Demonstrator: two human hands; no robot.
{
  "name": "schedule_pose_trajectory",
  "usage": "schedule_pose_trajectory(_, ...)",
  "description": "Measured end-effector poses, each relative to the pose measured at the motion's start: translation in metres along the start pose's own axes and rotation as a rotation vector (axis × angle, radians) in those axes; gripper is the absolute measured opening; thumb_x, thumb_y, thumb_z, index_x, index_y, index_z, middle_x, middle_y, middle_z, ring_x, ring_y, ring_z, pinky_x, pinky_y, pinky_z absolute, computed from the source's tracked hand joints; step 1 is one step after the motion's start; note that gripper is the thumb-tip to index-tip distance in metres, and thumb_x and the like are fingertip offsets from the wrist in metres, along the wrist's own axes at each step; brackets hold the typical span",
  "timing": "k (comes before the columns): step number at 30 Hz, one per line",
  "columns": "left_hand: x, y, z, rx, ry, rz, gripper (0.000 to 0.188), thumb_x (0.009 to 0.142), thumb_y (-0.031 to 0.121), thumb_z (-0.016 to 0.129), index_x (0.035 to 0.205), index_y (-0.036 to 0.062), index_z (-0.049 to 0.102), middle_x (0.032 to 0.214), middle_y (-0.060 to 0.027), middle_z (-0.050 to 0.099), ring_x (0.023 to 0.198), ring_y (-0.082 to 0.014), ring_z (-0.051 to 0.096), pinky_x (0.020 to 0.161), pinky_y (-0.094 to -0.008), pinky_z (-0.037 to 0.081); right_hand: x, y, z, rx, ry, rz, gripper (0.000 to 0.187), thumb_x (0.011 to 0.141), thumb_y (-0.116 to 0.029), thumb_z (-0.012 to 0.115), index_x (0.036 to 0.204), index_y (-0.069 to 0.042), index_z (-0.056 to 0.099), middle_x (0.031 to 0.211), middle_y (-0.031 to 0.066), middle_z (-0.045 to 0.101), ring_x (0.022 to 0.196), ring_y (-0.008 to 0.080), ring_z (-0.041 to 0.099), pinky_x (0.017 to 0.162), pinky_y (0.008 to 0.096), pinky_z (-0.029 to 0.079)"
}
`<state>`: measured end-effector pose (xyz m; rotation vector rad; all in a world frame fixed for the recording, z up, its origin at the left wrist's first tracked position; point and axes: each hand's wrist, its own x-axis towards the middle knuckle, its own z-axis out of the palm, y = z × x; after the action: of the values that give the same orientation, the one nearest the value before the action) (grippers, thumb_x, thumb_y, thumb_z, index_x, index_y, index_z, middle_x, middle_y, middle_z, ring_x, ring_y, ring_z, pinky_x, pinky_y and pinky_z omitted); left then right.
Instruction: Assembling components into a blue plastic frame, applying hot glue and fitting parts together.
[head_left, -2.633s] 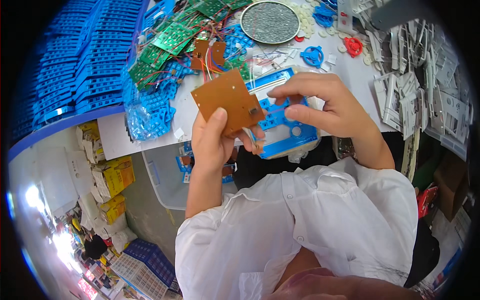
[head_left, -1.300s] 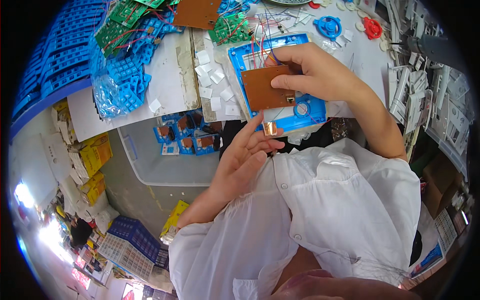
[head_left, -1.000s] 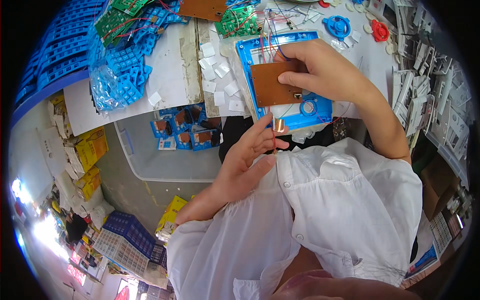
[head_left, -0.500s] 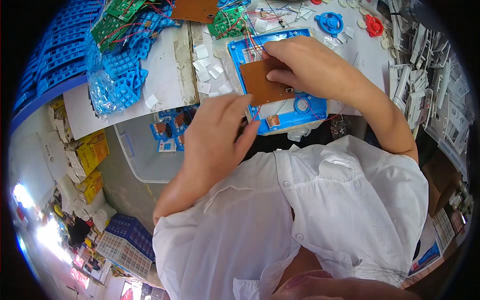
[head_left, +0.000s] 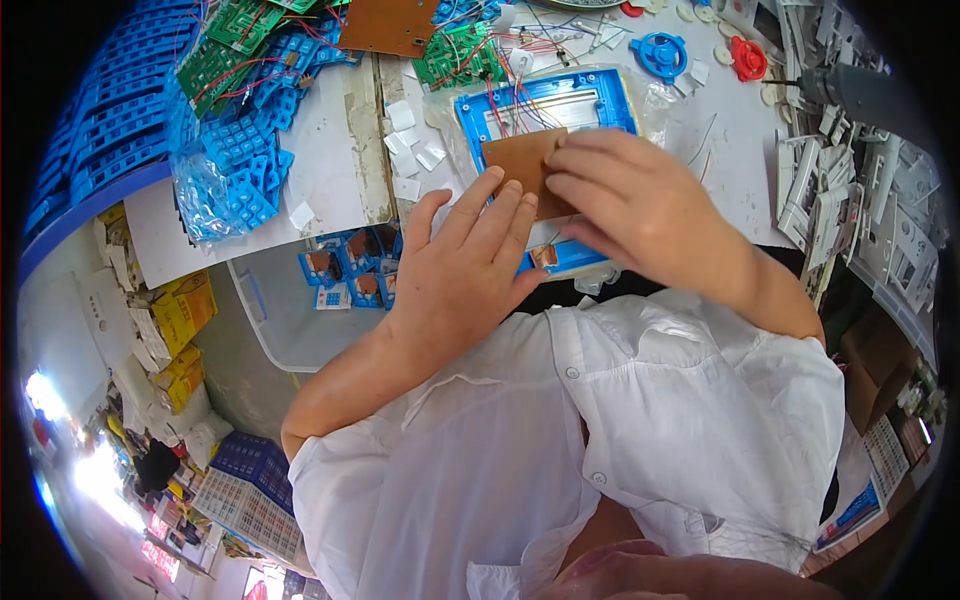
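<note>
A brown circuit board lies over a blue plastic case, with thin wires running from its far edge. My left hand is open, its spread fingertips on the board's near left part. At the board's right edge, my right hand rests its outstretched fingertips, thumb apart from them. A small copper-coloured piece shows at the case's near edge. My hands hide much of the case's near half.
Green circuit boards and blue plastic parts heap up at the far left. A clear bin with small blue units stands below the table edge. Blue and red rings lie far right, beside piled white plastic parts.
My left hand has moved up and right onto the board, fingers spreading. My right hand has shifted down and right from the board's far part to its right edge. The board has turned slightly.
</note>
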<state>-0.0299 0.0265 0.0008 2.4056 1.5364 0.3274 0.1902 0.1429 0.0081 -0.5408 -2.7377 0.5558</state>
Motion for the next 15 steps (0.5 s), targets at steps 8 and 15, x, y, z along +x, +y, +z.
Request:
schedule_pose_trajectory(8,0.007,-0.006,-0.003,-0.031,-0.012,0.016,0.062,0.087,0.042,0.074,0.134,0.0042,0.063,0.135,-0.0099,0.063,0.134,-0.0268,0.055,0.093,-0.0400,0.041,-0.006,-0.016,-0.001,-0.069,-0.156,0.045,0.057,0.084,-0.036,0.075,0.121,0.008,0.068,0.139,0.0196,0.062,0.133,0.0330,0.052,0.114,0.0450,0.039)
schedule_pose_trajectory(15,0.003,-0.004,-0.004,0.015,-0.058,0.025,0.061,0.087,0.044,0.073,0.132,0.0041,0.064,0.135,-0.0094,0.063,0.134,-0.0268,0.053,0.093,-0.0411,0.040,-0.002,-0.014,0.000,-0.069,-0.149,0.001,0.053,0.086,-0.035,0.074,0.117,0.008,0.070,0.135,0.0206,0.065,0.135,0.0328,0.052,0.115,0.0457,0.038)
